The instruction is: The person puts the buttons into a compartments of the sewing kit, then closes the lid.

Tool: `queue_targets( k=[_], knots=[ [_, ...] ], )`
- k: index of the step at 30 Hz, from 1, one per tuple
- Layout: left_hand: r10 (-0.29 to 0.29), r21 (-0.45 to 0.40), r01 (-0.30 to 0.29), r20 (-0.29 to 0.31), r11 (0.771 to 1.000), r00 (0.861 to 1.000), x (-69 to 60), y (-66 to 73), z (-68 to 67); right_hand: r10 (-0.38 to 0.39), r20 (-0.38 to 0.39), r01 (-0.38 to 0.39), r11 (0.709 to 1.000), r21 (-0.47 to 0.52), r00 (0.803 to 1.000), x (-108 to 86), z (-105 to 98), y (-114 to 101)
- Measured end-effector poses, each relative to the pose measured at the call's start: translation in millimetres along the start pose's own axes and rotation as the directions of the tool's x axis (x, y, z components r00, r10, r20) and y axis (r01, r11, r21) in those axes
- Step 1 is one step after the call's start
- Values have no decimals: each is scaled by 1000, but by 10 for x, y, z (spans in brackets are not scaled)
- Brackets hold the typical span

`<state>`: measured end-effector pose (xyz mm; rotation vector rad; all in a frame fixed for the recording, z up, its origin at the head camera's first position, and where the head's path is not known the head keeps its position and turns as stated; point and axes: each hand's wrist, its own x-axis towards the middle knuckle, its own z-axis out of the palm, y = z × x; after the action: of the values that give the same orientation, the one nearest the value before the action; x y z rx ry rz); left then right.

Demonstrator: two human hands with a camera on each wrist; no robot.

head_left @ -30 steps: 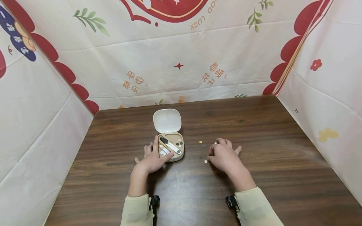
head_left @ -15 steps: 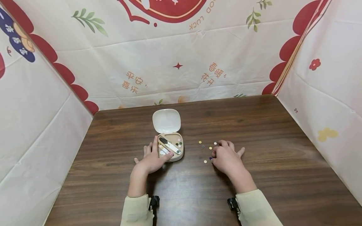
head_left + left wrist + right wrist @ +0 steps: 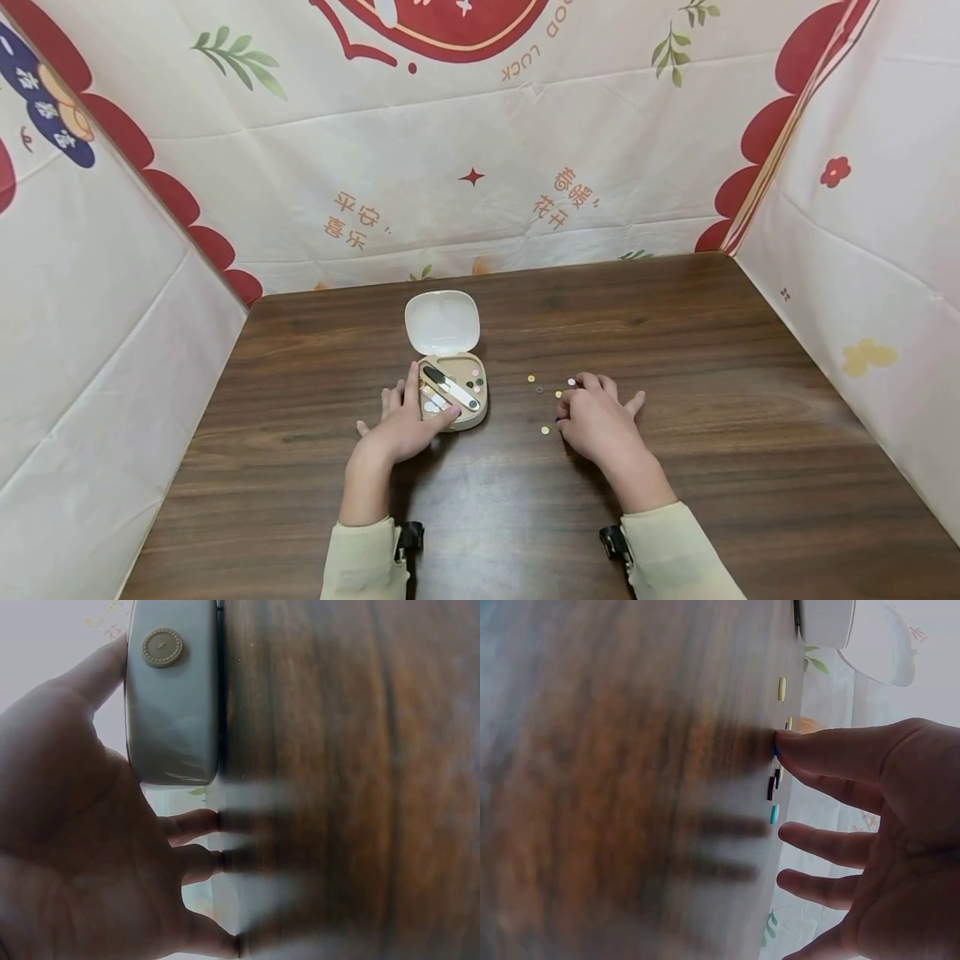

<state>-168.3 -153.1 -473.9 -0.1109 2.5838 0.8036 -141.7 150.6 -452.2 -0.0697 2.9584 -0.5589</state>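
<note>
My left hand [image 3: 401,425] rests at the left and front of a small sewing kit box [image 3: 480,412], index finger straight along its side and thumb on its front rim. The white lid [image 3: 442,322] is raised behind it. Inside lie a white-handled tool with a black tip [image 3: 450,385], pale spools and several small buttons. In the left wrist view the box's front [image 3: 171,712] carries a round button-shaped clasp. On the table, my right hand [image 3: 600,425] pinches a dark blue button [image 3: 777,747] between thumb and index finger; its other fingers are spread.
Loose buttons lie between box and right hand: a yellow button [image 3: 531,378], a grey button [image 3: 539,390], a cream button [image 3: 545,431] and a white button [image 3: 572,382]. A teal button [image 3: 774,814] shows beyond the fingers in the right wrist view. Printed cloth [image 3: 360,150] walls the wooden table.
The right hand shifted slightly right and toward the person, uncovering yellow and white buttons, and its fingertips came onto the blue button. The left hand and box stayed put.
</note>
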Motion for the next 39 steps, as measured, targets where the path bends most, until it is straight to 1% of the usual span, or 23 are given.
queue_targets(
  k=[9,20,33,39],
  knots=[
    [2,0,-2,3,1000,1000,0,-3,-2,0,-1,0,1000,0,1000,16,-4,-12],
    [-5,-3,5,7,1000,1000,-4,8,-7,15,30,-15,1000,13,999,54,-28,-42],
    [-1,-7,1,-1,1000,1000,-11,-5,-1,-17,-6,17,999,28,1000,57,-53,-42],
    [2,-5,-2,-3,1000,1000,-6,-12,-1,-16,-12,17,999,39,1000,78,-87,-65]
  ],
)
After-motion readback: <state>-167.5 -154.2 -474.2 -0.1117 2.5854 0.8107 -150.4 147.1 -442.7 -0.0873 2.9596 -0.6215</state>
